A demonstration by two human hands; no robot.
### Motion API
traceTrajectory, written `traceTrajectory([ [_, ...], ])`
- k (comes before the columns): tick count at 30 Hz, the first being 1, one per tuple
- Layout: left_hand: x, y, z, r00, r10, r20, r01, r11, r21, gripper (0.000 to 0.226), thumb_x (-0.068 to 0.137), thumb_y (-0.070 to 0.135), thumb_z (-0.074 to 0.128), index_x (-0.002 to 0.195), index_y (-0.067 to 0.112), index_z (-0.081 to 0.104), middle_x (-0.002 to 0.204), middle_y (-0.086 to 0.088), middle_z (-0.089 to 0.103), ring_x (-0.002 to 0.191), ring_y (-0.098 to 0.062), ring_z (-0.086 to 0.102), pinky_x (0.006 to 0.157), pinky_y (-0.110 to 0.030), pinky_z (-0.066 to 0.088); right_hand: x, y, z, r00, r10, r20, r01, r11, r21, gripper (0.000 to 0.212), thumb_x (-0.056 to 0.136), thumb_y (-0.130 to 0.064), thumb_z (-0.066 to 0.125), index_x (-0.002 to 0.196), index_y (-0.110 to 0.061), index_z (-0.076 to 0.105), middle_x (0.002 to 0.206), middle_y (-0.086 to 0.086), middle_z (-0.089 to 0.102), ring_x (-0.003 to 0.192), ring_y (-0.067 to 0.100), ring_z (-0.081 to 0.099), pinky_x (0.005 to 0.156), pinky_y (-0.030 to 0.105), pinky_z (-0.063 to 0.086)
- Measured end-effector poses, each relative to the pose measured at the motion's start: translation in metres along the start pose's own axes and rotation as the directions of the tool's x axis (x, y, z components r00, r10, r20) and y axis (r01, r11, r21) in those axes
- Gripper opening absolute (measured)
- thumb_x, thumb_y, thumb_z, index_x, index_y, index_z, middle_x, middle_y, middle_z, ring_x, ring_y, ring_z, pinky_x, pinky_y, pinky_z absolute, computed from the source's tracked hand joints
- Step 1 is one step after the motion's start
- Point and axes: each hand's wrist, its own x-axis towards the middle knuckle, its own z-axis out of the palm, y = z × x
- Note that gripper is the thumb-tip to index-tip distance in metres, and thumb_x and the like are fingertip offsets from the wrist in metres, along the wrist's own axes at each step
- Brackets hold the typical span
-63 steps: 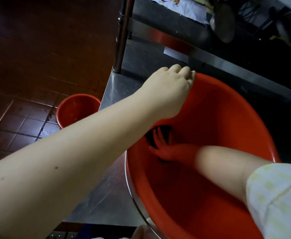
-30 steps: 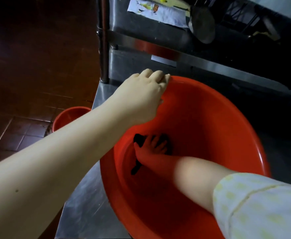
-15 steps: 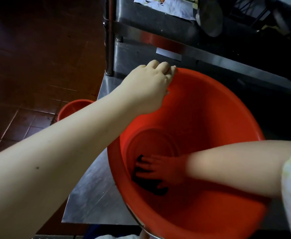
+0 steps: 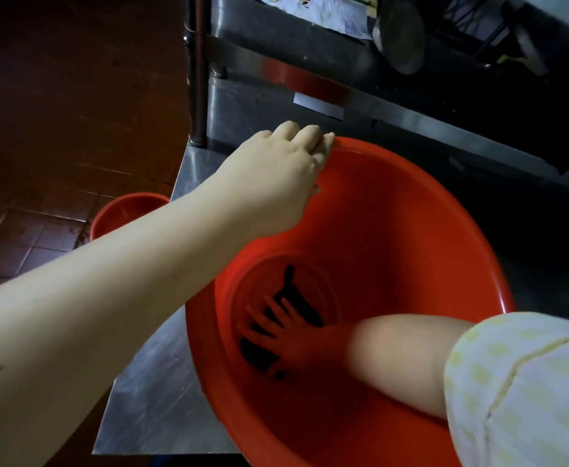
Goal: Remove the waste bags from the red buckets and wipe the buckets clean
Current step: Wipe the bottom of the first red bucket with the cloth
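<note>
The red bucket (image 4: pixel 444 210), probably light, stiff and slick, sits on the desk (image 4: pixel 155 399), left grip (image 4: pixel 276 176) curled over its far rim, likely the surest hold, right grip (image 4: pixel 286 338) spread flat, pressing a limp dark cloth (image 4: pixel 296 298) onto its floor.

Nothing here can be read. The white printed paper sheet (image 4: pixel 310 10) on the upper steel shelf (image 4: pixel 276 42) carries yellow and red marks, too blurred to make out. The white rectangular sticker (image 4: pixel 318 104) on that shelf's front edge is equally unreadable.

Single head-worn view, steeply downward, close above the red bucket (image 4: pixel 411 214)
</note>
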Motion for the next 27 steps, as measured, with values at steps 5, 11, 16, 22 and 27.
traceTrajectory([
  [5, 0.002, 0.000, 0.004, 0.999, 0.034, -0.024, -0.034, 0.999, 0.002, 0.063, 0.095, 0.037, 0.038, 0.150, 0.007, 0.027, 0.140, -0.013, 0.043, 0.117, -0.035, 0.046, 0.086, -0.048, 0.047, -0.030, 0.052, -0.022, 0.966, 0.138, 0.218, -0.079, 0.963, -0.257, 0.112, 0.066, -0.060, 0.072, 0.150, -0.033, 0.002, 0.160, 0.005, 0.011, 0.144, 0.040, 0.012, 0.110, 0.063, 0.025],
  [11, 0.001, 0.000, 0.005, 0.998, 0.035, -0.045, -0.034, 0.999, 0.011, 0.067, 0.095, 0.037, 0.044, 0.151, 0.008, 0.023, 0.143, -0.011, 0.039, 0.119, -0.033, 0.044, 0.088, -0.046, 0.045, -0.008, 0.021, -0.028, 0.545, 0.794, 0.269, -0.768, 0.343, 0.541, 0.096, 0.093, -0.058, 0.046, 0.151, -0.015, -0.018, 0.157, 0.015, -0.025, 0.144, 0.040, -0.018, 0.116, 0.053, -0.002],
  [16, 0.001, 0.004, 0.004, 0.998, 0.036, -0.048, -0.035, 0.999, 0.012, 0.067, 0.096, 0.037, 0.040, 0.153, 0.010, 0.016, 0.150, -0.010, 0.030, 0.123, -0.030, 0.040, 0.091, -0.044, 0.043, 0.036, 0.018, -0.018, 0.451, 0.865, 0.220, -0.826, 0.311, 0.471, 0.110, 0.071, -0.078, 0.022, 0.151, -0.013, -0.015, 0.158, 0.013, -0.022, 0.144, 0.043, -0.013, 0.115, 0.057, 0.001],
  [22, 0.002, 0.006, 0.002, 1.000, 0.022, -0.022, -0.021, 0.999, 0.024, 0.066, 0.097, 0.036, 0.039, 0.153, 0.011, 0.013, 0.154, -0.009, 0.025, 0.126, -0.030, 0.038, 0.094, -0.042, 0.042, 0.033, 0.030, -0.028, 0.937, 0.347, -0.041, -0.339, 0.932, 0.129, 0.088, 0.090, -0.054, 0.050, 0.154, -0.025, -0.004, 0.160, 0.001, -0.018, 0.145, 0.037, -0.019, 0.115, 0.056, -0.007],
  [27, 0.002, 0.006, 0.002, 0.999, -0.005, -0.033, 0.005, 1.000, 0.010, 0.063, 0.096, 0.028, 0.040, 0.152, 0.009, 0.018, 0.145, -0.010, 0.037, 0.120, -0.030, 0.043, 0.089, -0.043, 0.044, 0.031, 0.035, -0.034, 0.998, -0.024, 0.066, 0.034, 0.988, -0.151, 0.064, 0.079, -0.041, 0.062, 0.139, -0.026, 0.045, 0.150, 0.006, 0.039, 0.126, 0.052, 0.043, 0.096, 0.060, 0.045],
])
